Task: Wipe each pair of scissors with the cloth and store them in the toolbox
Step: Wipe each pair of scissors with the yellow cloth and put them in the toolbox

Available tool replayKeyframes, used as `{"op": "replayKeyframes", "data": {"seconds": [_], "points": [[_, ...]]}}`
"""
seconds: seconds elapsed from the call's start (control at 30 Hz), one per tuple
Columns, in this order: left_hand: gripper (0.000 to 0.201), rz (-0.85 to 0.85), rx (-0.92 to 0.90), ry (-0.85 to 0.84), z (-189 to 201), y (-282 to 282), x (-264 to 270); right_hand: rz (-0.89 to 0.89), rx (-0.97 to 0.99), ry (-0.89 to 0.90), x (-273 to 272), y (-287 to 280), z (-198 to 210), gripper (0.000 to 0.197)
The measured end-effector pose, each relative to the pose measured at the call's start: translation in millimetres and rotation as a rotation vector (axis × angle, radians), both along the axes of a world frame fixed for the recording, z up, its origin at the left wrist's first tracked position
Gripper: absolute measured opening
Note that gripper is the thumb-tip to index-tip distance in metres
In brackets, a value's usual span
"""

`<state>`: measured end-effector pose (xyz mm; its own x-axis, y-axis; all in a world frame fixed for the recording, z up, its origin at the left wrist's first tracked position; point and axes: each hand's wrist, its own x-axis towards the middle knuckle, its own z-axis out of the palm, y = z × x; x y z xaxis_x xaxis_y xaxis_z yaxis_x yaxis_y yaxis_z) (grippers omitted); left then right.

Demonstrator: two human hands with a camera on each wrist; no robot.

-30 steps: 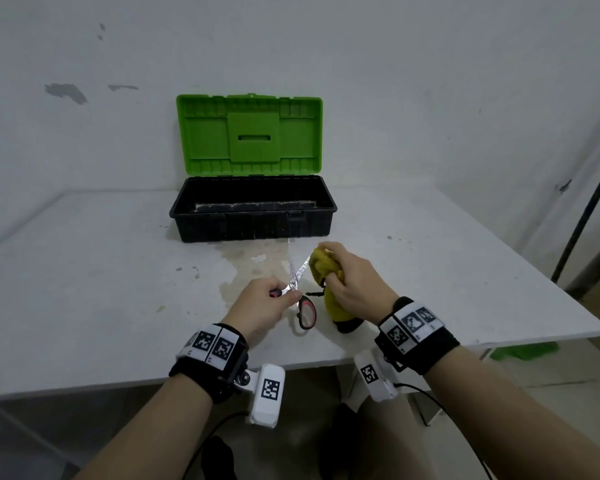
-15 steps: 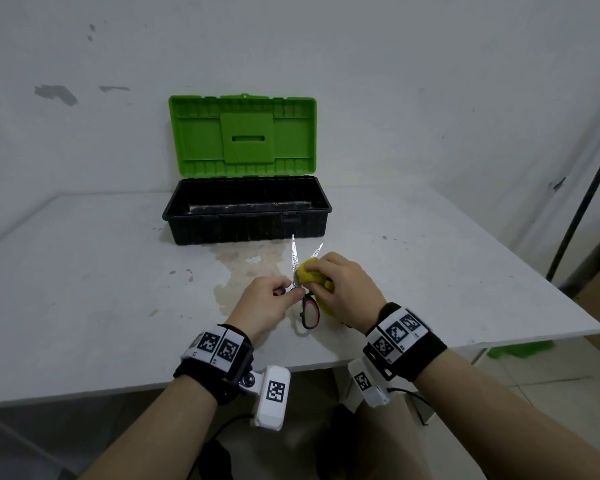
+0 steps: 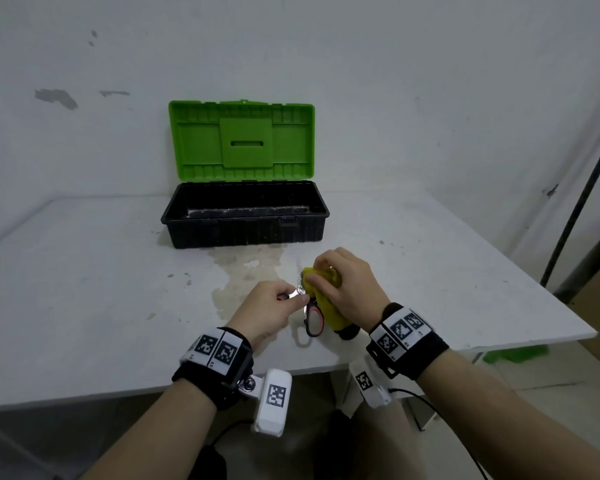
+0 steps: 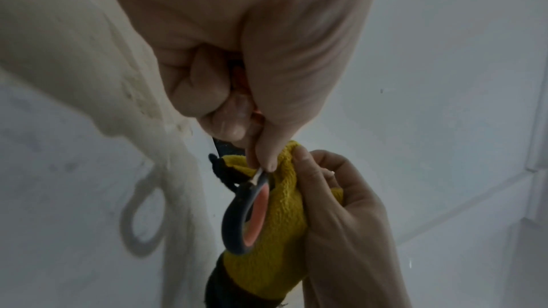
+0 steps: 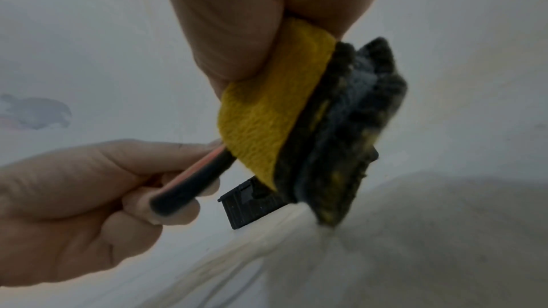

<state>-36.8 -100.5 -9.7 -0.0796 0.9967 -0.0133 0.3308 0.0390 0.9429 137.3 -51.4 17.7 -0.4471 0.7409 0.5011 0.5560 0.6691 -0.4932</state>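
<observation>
A pair of scissors [image 3: 313, 318] with black and red handle loops is held above the table's front edge. My left hand [image 3: 269, 308] grips one handle loop [image 5: 192, 180]; the other loop [image 4: 247, 214] hangs free. A yellow cloth [image 3: 324, 296] with a black edge is bunched in my right hand [image 3: 347, 285] and wrapped over the blades, which are almost fully hidden. In the left wrist view the cloth [image 4: 272, 231] lies behind the free loop. In the right wrist view the cloth [image 5: 267, 121] is pinched by my right hand's fingers. The toolbox [image 3: 245, 220] stands open behind, green lid up.
The white table [image 3: 84, 289] has a pale stain [image 3: 246, 271] in front of the toolbox. Its front edge runs just under my wrists and its right edge slopes away at the right. A dark pole [image 3: 582, 195] leans at the far right wall.
My right hand slid the cloth down the blades toward the pivot, then back up a little. The blade tips, bare half a second ago, are covered again. My left hand stayed nearly still.
</observation>
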Motion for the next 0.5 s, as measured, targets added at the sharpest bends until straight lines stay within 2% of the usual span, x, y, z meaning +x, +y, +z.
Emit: {"op": "replayKeyframes", "data": {"seconds": [0.23, 0.4, 0.5], "points": [[0.021, -0.004, -0.007, -0.040, -0.3, -1.9, 9.9, -0.011, 0.013, -0.093, 5.3, 0.8, 1.5, 0.018], [0.019, -0.018, 0.021, -0.007, 1.2, -2.5, 10.7, -0.196, -0.022, 0.020, 11.1, 8.6, 5.8, 0.013], [0.017, -0.007, 0.005, -0.060, 2.6, -2.0, 12.4, -0.213, 0.001, 0.066, 12.4, 8.2, 7.1, 0.010]]}}
